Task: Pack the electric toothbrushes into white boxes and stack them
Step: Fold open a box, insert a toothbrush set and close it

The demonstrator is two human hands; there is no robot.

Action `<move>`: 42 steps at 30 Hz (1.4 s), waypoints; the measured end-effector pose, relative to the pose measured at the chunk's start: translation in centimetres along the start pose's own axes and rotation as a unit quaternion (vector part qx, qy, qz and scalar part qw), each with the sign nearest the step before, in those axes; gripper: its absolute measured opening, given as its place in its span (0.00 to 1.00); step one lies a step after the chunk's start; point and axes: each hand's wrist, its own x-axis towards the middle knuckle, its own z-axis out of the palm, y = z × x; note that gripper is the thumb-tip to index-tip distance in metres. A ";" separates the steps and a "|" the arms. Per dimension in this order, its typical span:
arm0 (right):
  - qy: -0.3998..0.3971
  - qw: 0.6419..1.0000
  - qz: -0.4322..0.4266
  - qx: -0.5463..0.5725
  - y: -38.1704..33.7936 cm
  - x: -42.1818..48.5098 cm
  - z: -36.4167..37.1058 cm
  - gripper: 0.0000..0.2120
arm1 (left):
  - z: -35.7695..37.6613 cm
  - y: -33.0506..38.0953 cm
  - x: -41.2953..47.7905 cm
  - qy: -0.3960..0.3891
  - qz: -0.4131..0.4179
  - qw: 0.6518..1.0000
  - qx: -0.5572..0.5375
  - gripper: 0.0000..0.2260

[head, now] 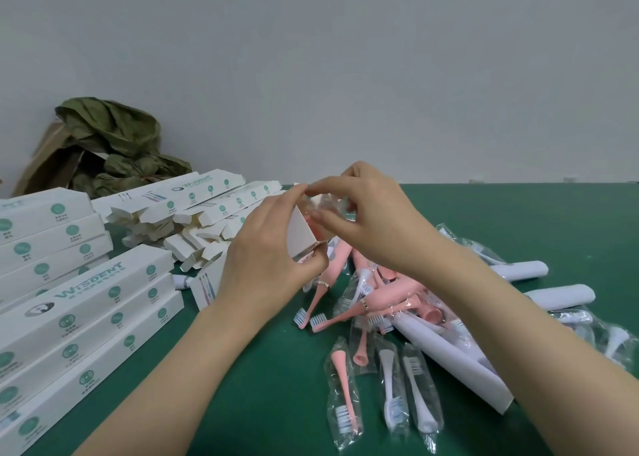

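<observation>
While your left hand [262,258] grips the white box [301,234] with curled fingers [313,265], aim the clear-wrapped toothbrush part [328,206], pinched just above its open end by your right hand [373,220], straight down inside.

Even, soft light; faint shadows; wide-angle bending at the edges.

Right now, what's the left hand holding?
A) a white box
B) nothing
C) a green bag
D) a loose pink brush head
A: the left hand grips a white box held up over the table, while the right hand pinches a clear wrapper at its top.
</observation>
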 end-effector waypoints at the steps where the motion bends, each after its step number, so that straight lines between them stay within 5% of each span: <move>1: -0.006 1.000 -0.004 0.018 0.1 0.0 -0.2 0.13 | 0.0 0.0 0.0 0.002 0.000 1.000 0.000 0.31; 7: 0.114 0.988 -0.006 0.104 0.3 0.3 0.1 0.11 | -0.1 -0.1 0.1 0.024 0.003 1.000 0.005 0.29; 10: 0.177 0.983 -0.056 -0.001 -0.2 -0.1 1.5 0.05 | -0.2 0.3 0.2 0.022 0.000 1.000 -0.006 0.29; 13: 0.092 0.990 -0.077 -0.076 -0.1 -0.1 2.2 0.06 | -0.1 0.3 0.2 0.010 -0.002 1.000 -0.009 0.30; 15: 0.023 0.995 -0.091 -0.030 0.5 0.1 1.7 0.09 | 0.1 0.1 0.1 0.002 -0.001 1.000 0.001 0.30; 20: 0.113 0.973 0.115 0.168 3.8 0.8 -0.1 0.12 | 0.0 -0.7 0.3 0.004 -0.005 1.000 0.013 0.29; 23: 0.004 0.979 0.204 0.015 6.4 0.4 1.5 0.12 | 0.0 -0.9 0.2 0.005 -0.006 1.000 0.014 0.29; 28: -0.150 0.953 0.173 -0.197 8.9 -0.8 4.5 0.18 | 0.0 -1.0 0.3 0.006 0.000 1.000 0.021 0.28; 33: -0.228 0.926 0.185 -0.236 9.7 -1.2 5.3 0.16 | -0.1 -1.1 0.3 0.007 -0.003 1.000 0.028 0.28; 38: -0.112 0.962 0.186 -0.168 8.9 -0.8 4.4 0.08 | -0.1 -1.1 0.3 0.004 -0.003 1.000 0.027 0.29; 42: 0.071 0.976 0.205 -0.006 7.3 0.5 1.8 0.03 | -0.2 -1.1 0.3 0.004 0.000 1.000 0.021 0.29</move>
